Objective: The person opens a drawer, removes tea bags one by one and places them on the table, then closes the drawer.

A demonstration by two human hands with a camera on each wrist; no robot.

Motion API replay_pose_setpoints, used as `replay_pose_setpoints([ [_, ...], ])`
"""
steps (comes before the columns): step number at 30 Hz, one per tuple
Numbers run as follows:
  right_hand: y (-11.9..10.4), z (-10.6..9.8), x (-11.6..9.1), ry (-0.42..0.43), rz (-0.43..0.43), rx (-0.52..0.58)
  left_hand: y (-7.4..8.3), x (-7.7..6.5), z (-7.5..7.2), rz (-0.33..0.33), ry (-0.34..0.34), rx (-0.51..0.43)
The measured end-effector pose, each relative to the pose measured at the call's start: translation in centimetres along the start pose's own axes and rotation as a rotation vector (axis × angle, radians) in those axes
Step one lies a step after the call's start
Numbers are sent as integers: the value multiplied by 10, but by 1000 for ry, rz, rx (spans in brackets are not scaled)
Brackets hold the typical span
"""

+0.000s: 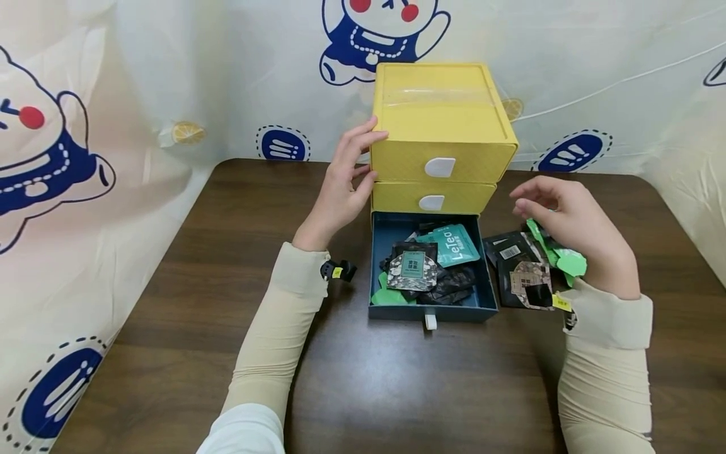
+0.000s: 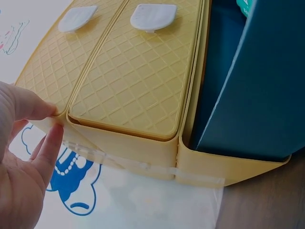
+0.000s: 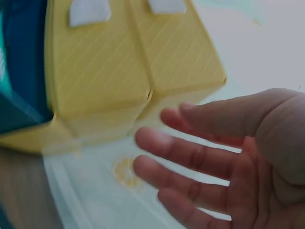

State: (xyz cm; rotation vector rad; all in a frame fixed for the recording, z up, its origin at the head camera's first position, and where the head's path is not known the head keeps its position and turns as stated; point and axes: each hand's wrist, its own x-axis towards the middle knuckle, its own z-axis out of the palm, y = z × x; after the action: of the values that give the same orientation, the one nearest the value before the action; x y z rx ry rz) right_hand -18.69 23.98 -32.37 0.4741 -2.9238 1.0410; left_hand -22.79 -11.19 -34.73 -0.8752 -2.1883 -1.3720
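A yellow drawer box (image 1: 442, 113) stands near the far edge of the table. Its lowest drawer (image 1: 379, 252), dark blue inside, is pulled out and contains several packets, among them a teal pouch (image 1: 450, 244) and a black-and-patterned sachet (image 1: 413, 270). My left hand (image 1: 348, 180) rests on the box's left side, its thumb at the front corner and its fingers fairly straight. To the right of the box, my right hand (image 1: 578, 221) hovers with relaxed fingers, holding nothing. In the right wrist view, space shows between the fingers (image 3: 190, 152) and the yellow box.
Beside the drawer, partly under my right hand, lies a pile of black packets (image 1: 516, 258) and green wrappers (image 1: 567, 261). Two upper drawers with white tabs (image 1: 440, 167) are closed. A printed curtain (image 1: 272, 75) hangs behind the brown table (image 1: 397, 391).
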Motion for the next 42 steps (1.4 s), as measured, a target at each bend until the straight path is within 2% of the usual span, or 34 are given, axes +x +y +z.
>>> replay_pose_setpoints([
  [4, -17, 8, 4, 96, -67, 103, -1, -1, 1, -11, -6, -6],
  [7, -27, 16, 9, 117, -105, 167, 0, -2, 2, -15, -8, -7],
  [11, -42, 28, 17, 89, -110, 188, -1, -3, 3, -18, -5, -3],
  [15, -55, 40, 26, 53, -116, 157, -2, -2, 3, -15, 0, -3],
  [18, -60, 48, 32, 17, -151, 135, -1, -2, 3, -12, 1, -6],
  [23, -62, 63, 41, -129, -226, 88, 0, -1, 3, -10, -2, -9],
  [28, -61, 76, 48, -306, -248, 36, 0, 0, 3, -10, -9, -6],
  [34, -56, 83, 52, -416, -283, -10, 1, 1, 2, -18, -13, 11],
  [42, -52, 93, 60, -573, -260, -75, 1, 1, 1, -18, -7, 7],
])
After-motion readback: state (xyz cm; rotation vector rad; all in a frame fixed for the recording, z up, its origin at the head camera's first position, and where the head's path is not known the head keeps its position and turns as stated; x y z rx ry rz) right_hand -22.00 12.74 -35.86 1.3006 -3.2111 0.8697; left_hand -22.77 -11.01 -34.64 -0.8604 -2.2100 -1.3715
